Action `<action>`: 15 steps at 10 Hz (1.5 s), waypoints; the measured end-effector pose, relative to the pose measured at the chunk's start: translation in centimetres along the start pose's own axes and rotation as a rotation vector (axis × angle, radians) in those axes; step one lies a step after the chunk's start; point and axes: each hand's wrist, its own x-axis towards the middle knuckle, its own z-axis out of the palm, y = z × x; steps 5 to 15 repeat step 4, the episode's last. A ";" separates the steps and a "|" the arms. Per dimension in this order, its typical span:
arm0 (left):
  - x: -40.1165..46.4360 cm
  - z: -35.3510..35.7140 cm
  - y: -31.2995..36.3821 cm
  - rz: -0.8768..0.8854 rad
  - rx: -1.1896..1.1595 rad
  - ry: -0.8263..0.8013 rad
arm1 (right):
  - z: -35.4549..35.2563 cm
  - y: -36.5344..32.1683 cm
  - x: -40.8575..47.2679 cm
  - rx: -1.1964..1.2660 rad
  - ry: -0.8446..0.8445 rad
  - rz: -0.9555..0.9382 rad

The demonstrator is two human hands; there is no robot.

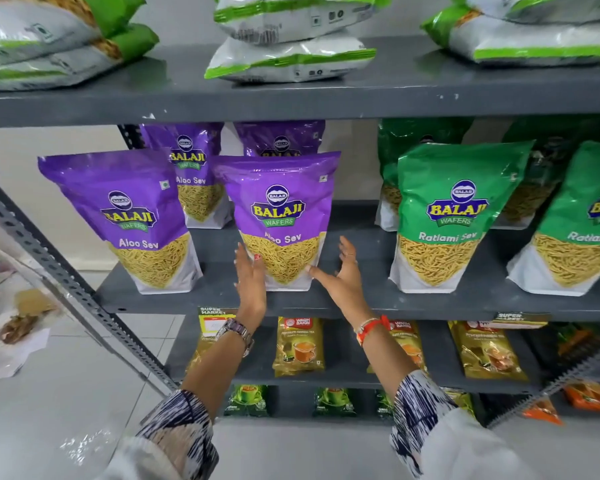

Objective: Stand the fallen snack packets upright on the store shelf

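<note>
Upright now on the grey metal middle shelf [354,299]: glossy purple "Aloo Sev" snack pouch with a clear window of yellow strands [280,221], standing at the shelf's front edge, between both hands. Left hand [250,278] flat and vertical against the pouch's lower left edge, fingers straight and together, thumb tip touching the front of the window, nothing clasped. Right hand [343,275] spread wide just beside the pouch's lower right corner, thumb tip at or very near that corner, remaining fingers fanned out and clear of the plastic. So: pouch bracketed low down by two open palms, not pinched or lifted by either. Second purple Aloo Sev pouch [132,220] upright to the left, leaning slightly, well apart from the hands; two more purple pouches [194,174] standing behind. Green "Ratlami Sev" pouches [454,216] upright to the right on the same shelf. White-and-green packets [291,39] lying flat in stacks on the top shelf. Gold tea packets [300,344] on the shelf below. Metal wristwatch [238,332] on the left wrist, red-and-white thread band [371,327] on the right, patterned dark-and-white sleeves [184,420] on both forearms.
</note>
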 end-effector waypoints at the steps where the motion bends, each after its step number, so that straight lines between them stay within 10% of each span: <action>1: -2.1 1.6 0.7 0.201 0.292 0.056 | -2.8 -0.9 -1.8 -0.204 0.098 -0.224; 4: -7.1 8.7 10.7 0.733 0.614 0.112 | -13.1 -6.2 -3.7 -0.650 0.395 -0.544; 15: -7.1 8.7 10.7 0.733 0.614 0.112 | -13.1 -6.2 -3.7 -0.650 0.395 -0.544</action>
